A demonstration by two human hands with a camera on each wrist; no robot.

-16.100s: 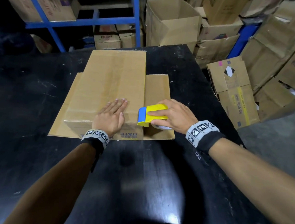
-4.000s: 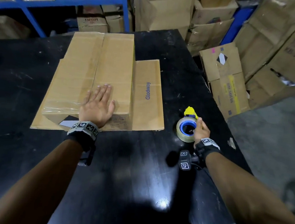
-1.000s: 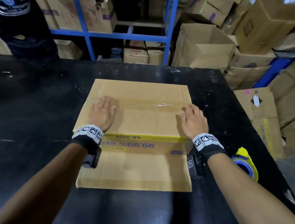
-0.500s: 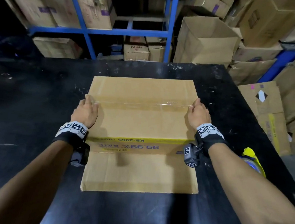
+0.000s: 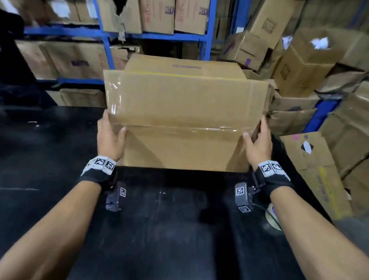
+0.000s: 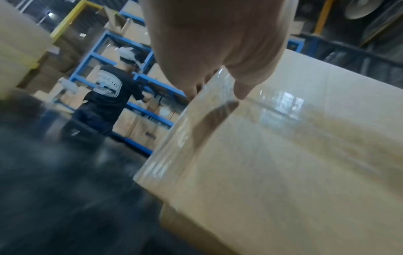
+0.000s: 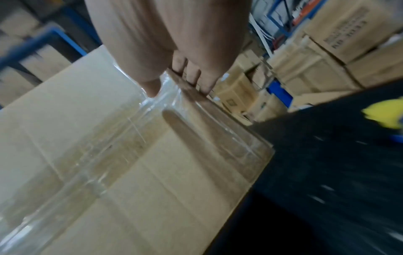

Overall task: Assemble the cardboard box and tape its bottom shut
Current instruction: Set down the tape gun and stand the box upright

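Note:
The cardboard box is tipped up off the black table, its taped bottom facing me. A clear tape strip runs across the seam and wraps onto both sides. My left hand grips the box's left edge, thumb on the taped face and fingers round the side. My right hand grips the right edge the same way. The left wrist view shows the left hand over the taped corner of the box. In the right wrist view the right hand's fingers curl over the box.
The yellow-and-blue tape dispenser lies on the table to the right, mostly hidden behind my right forearm in the head view. Blue shelving with cartons stands behind the table. Stacked boxes fill the right side. Another person stands by the shelves at left.
Both hands moved from lying flat on the box to gripping its two sides. The box has been lifted and tipped up, so its taped bottom now faces me.

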